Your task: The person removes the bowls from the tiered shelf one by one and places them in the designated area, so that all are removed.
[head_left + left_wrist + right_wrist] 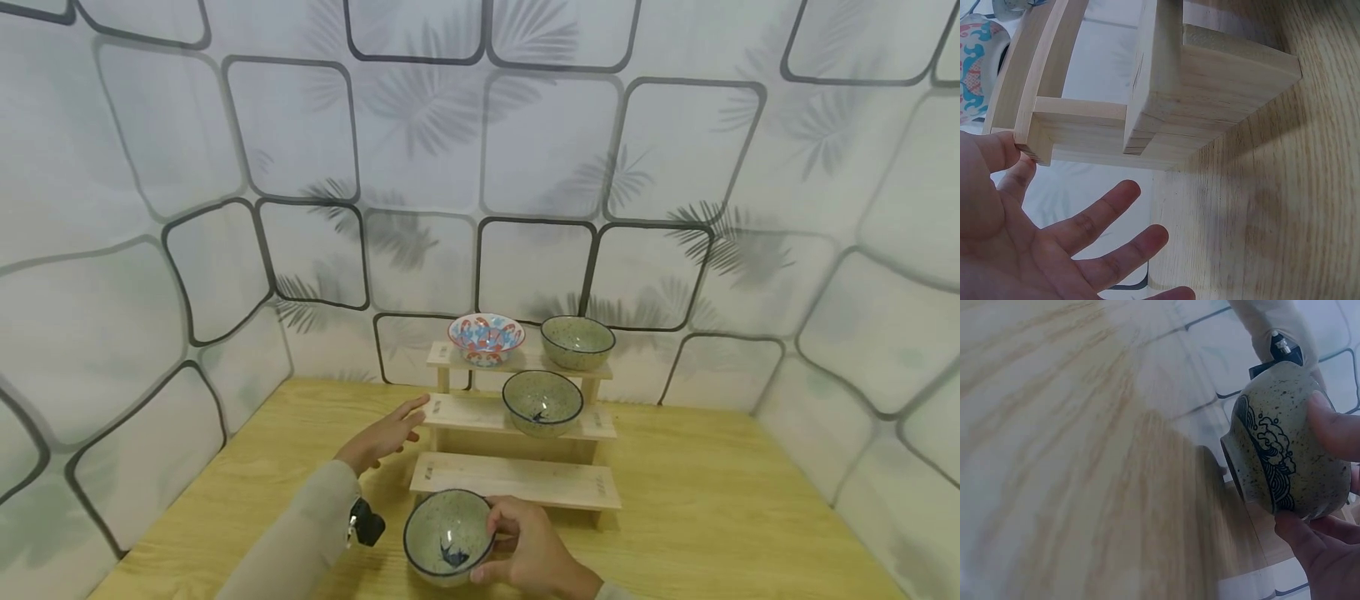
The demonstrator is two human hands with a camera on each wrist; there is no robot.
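Note:
My right hand (528,546) grips the right side of a speckled green bowl (442,533) with a dark rim and a blue drawing inside. Wave patterns mark the outside of this bowl (1288,437) in the right wrist view, where thumb and fingers hold its wall. The bowl is in front of a three-step wooden shelf (517,479). With thumb and a finger, my left hand (386,437) touches the left end of the middle step; its other fingers are spread and straight in the left wrist view. A similar green bowl (543,403) stands on the middle step.
On the top step are a red, blue and white patterned bowl (486,337) and another green bowl (577,342). The bottom step (513,479) shows bare wood. All this stands on a wood-grain table (720,492), with patterned cloth walls (547,142) behind and beside it.

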